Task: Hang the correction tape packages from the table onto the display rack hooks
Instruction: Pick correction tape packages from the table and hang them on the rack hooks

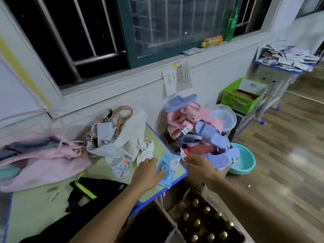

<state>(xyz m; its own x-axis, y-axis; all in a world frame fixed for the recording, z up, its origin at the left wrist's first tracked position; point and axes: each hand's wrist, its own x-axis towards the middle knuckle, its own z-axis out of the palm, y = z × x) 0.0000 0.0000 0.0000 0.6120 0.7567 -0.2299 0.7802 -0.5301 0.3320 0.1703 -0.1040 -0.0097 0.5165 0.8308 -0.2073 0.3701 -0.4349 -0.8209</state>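
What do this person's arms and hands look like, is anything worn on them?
Both arms are bare as far as the picture shows: no sleeves, no gloves. The left hand and the right hand show no ring, and neither wrist shows a watch or band. The picture is soft, so small marks on the fingers cannot be told.

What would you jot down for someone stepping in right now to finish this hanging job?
Left hand: fingers flat on the light blue correction tape package, pressing it down, not gripping.
Right hand: open, reaching toward the same package from the right.
The package lies at the right edge of the green blue-rimmed table.
No display rack in view.
Done: nothing hung, as far as shown.
Left: lift the package, find the rack, hang it.
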